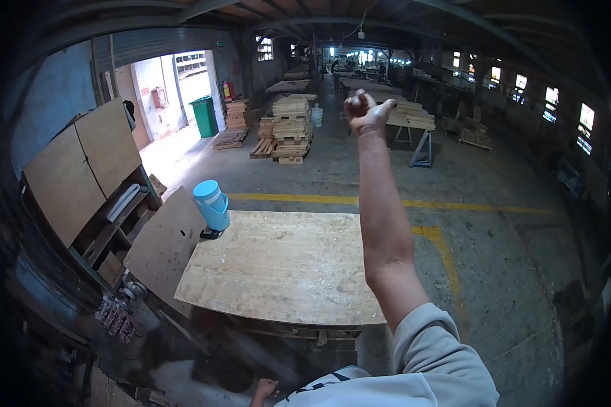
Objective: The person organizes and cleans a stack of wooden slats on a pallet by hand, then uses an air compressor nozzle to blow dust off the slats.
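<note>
My right arm reaches forward and up over the right end of the wooden table [278, 264]. At its end, my right hand [369, 112] has curled fingers with the thumb standing out to the side; whether anything is inside the curl is too small to tell. Low in the view, near the body and in front of the table's near edge, my left hand [267, 388] hangs with its fingers curled, and no object shows in it. A light blue lidded bucket [212, 207] stands at the table's far left corner, beside a small black object [210, 234].
A wooden cabinet [88, 163] stands at the left, with a board [163, 244] beside the table. Stacked planks [291, 129], a green bin [204, 117] and a trestle [421, 149] are farther back. Yellow lines [305, 199] mark the floor.
</note>
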### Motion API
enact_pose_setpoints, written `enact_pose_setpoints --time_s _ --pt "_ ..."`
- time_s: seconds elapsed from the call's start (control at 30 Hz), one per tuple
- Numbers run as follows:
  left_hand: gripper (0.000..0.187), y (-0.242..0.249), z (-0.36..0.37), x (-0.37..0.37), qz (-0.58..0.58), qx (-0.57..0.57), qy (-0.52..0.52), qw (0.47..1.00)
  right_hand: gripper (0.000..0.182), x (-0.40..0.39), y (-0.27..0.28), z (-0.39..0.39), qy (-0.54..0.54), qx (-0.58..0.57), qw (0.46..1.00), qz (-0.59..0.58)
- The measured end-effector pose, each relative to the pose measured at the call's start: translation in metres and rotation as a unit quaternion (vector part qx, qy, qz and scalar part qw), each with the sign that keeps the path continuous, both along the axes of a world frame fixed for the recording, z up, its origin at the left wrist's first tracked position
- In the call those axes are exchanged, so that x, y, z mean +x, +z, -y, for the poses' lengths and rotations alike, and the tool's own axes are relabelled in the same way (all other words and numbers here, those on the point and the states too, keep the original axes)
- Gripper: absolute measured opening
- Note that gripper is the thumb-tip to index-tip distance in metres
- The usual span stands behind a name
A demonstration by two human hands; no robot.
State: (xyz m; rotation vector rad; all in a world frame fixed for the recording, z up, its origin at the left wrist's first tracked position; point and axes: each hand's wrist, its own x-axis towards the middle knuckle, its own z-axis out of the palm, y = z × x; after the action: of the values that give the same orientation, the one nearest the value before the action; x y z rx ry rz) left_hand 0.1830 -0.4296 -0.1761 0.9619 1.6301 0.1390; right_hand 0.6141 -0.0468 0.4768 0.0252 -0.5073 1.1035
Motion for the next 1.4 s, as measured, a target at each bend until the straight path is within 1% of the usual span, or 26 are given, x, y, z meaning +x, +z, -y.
enact_pose_setpoints --time_s 0.1,0.13,0.17,0.2,0.3,0.37,0.43,0.47,0.53,0.57,0.63,0.7,0.73,0.77,0.83,0.87,0.9,0.97,1.0,1.1,1.2,1.27,1.3,1.33,1.37,1.4 --pt "0.03 -0.013 -0.009 -0.017 -0.091 0.014 -0.064 0.994 0.06 -0.015 0.013 0.008 -0.053 -0.027 0.937 0.343" --pt "0.03 -0.019 -0.012 -0.02 -0.103 0.026 -0.083 0.991 0.049 -0.03 0.038 0.041 -0.204 0.035 0.851 0.482" --pt "0.03 -0.025 -0.012 -0.025 -0.114 0.034 -0.101 0.988 0.044 -0.03 0.059 0.063 -0.529 0.051 0.672 0.516" --pt "0.03 -0.021 -0.014 -0.023 -0.114 0.027 -0.105 0.988 0.042 -0.026 0.088 0.082 -0.694 0.066 0.511 0.503" --pt "0.029 -0.007 -0.016 0.0 -0.037 0.009 -0.032 0.999 0.035 0.033 0.13 0.146 -0.772 0.036 0.233 0.59" --pt "0.03 0.006 -0.021 0.009 -0.057 0.03 -0.076 0.995 0.031 0.064 0.096 0.167 -0.695 -0.094 0.199 0.685" --pt "0.03 -0.002 -0.031 0.021 -0.062 0.036 -0.14 0.987 0.027 0.028 0.055 0.178 -0.522 -0.231 0.269 0.776" --pt "0.031 -0.01 -0.037 0.022 -0.075 0.041 -0.21 0.974 0.025 -0.001 0.045 0.181 -0.473 -0.215 0.311 0.796" --pt "0.031 -0.022 -0.062 0.029 -0.078 0.014 -0.273 0.959 0.02 -0.056 0.031 0.174 -0.56 0.056 0.268 0.782" --pt "0.031 -0.021 -0.073 0.035 -0.074 -0.008 -0.325 0.943 0.02 -0.057 0.051 0.185 -0.652 0.094 0.079 0.748" --pt "0.032 0.015 -0.094 0.058 -0.097 0.079 -0.33 0.936 0.022 -0.068 0.111 0.232 -0.661 -0.045 0.109 0.741" --pt "0.033 0.003 -0.109 0.07 -0.066 0.213 -0.294 0.929 0.021 -0.009 0.122 0.251 -0.74 0.02 0.068 0.668" --pt "0.033 0.009 -0.109 0.073 -0.064 0.211 -0.292 0.931 0.018 0.038 0.104 0.235 -0.814 0.253 -0.196 0.485" --pt "0.033 0.021 -0.114 0.079 -0.058 0.188 -0.293 0.936 0.019 0.03 0.061 0.231 -0.746 0.047 0.011 0.664" --pt "0.033 0.029 -0.112 0.091 -0.053 0.164 -0.298 0.939 0.025 -0.026 -0.013 0.234 -0.481 -0.231 0.089 0.841" --pt "0.034 0.026 -0.111 0.092 -0.068 0.138 -0.341 0.927 0.027 -0.08 -0.005 0.253 -0.359 -0.237 0.113 0.896" --pt "0.035 0.027 -0.114 0.093 -0.083 0.114 -0.386 0.911 0.027 -0.092 -0.019 0.25 -0.411 -0.105 0.24 0.873" --pt "0.035 0.032 -0.117 0.099 -0.095 0.078 -0.418 0.9 0.022 -0.107 0.006 0.255 -0.641 0.074 0.182 0.742" --pt "0.035 0.033 -0.112 0.098 -0.1 0.041 -0.426 0.898 0.019 -0.105 0.025 0.251 -0.767 0.158 0.085 0.616" --pt "0.035 0.02 -0.097 0.095 -0.099 0.14 -0.395 0.903 0.013 -0.041 0.045 0.262 -0.727 0.179 0.139 0.648" --pt "0.034 0.006 -0.083 0.093 -0.063 0.143 -0.381 0.911 0.036 -0.026 -0.022 0.263 -0.395 -0.269 0.117 0.871" --pt "0.034 -0.007 -0.066 0.089 -0.078 0.092 -0.398 0.909 0.012 -0.053 -0.075 0.245 -0.555 -0.011 0.163 0.816" --pt "0.034 -0.008 -0.069 0.095 -0.088 0.047 -0.411 0.906 0.011 -0.092 -0.035 0.264 -0.543 -0.028 0.175 0.821" --pt "0.034 -0.004 -0.067 0.098 -0.09 0.035 -0.406 0.909 0.013 -0.083 -0.016 0.264 -0.576 -0.067 0.073 0.812" --pt "0.034 0.001 -0.058 0.097 -0.091 0.019 -0.397 0.913 0.011 -0.055 0.003 0.27 -0.669 0.045 0.266 0.693" --pt "0.035 -0.004 -0.05 0.096 -0.083 0.052 -0.38 0.92 0.011 -0.046 0.005 0.271 -0.669 0.058 0.27 0.69"
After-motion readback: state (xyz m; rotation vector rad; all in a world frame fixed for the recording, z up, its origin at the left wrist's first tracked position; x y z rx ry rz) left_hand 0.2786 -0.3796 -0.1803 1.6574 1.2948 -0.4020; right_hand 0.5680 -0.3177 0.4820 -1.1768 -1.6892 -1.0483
